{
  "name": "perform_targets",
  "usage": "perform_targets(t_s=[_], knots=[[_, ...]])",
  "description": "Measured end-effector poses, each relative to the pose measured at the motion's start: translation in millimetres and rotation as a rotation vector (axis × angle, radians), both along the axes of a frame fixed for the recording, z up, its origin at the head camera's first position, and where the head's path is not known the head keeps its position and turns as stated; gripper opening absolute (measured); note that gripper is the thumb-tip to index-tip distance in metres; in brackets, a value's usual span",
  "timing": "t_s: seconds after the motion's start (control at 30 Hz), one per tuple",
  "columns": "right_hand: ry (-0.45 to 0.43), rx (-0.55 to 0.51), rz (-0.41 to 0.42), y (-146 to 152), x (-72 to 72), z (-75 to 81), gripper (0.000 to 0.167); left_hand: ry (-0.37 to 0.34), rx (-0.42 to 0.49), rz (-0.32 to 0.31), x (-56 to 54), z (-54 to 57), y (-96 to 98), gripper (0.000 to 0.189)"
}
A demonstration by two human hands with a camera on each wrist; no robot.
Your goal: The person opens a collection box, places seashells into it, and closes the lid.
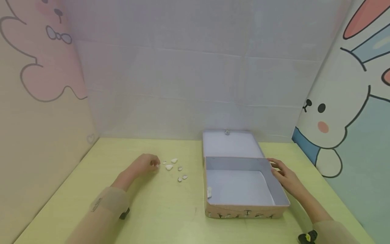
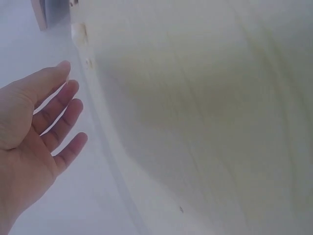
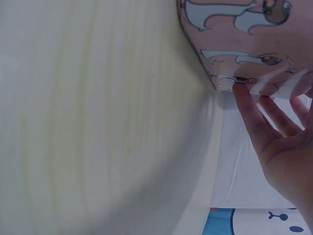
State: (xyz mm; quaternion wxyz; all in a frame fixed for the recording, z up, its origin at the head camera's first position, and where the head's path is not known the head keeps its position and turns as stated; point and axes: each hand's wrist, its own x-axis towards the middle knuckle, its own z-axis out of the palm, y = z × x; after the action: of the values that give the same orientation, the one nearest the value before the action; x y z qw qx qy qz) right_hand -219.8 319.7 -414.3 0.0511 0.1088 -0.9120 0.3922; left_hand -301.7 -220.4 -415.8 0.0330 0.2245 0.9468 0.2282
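White pieces [image 1: 169, 167] lie left of the frame's lower centre, where the piece [image 1: 158, 166] seemingly pinched by the left hand [image 1: 145, 163] could slip, being so small, while the right hand [image 1: 284, 175], fingers unclenched against the box [image 1: 234, 211], might skew it by pressing.

White pieces [image 1: 169, 167] near open box [image 1: 247, 211]
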Motion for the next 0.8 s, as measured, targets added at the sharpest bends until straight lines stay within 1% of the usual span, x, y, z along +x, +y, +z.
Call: perform_targets(t_s=[0.17,0.4,0.63,0.8], knots=[[-0.003,0.008,0.006,1.0,-1.7,-1.9,0.044,0.042,0.006,0.003,7.0,6.8,3.4,0.01],[-0.015,-0.012,0.009,0.8,-1.3,-1.6,0.045,0.137,0.008,-0.03,17.4,16.8,9.3,0.014],[-0.009,-0.015,0.01,0.4,-1.3,-1.9,0.044,0.209,0.007,-0.009,31.0,29.6,23.7,0.017],[-0.014,-0.027,0.015,0.5,-1.2,-1.4,0.044,0.282,0.026,-0.002,40.6,37.1,35.2,0.014]])
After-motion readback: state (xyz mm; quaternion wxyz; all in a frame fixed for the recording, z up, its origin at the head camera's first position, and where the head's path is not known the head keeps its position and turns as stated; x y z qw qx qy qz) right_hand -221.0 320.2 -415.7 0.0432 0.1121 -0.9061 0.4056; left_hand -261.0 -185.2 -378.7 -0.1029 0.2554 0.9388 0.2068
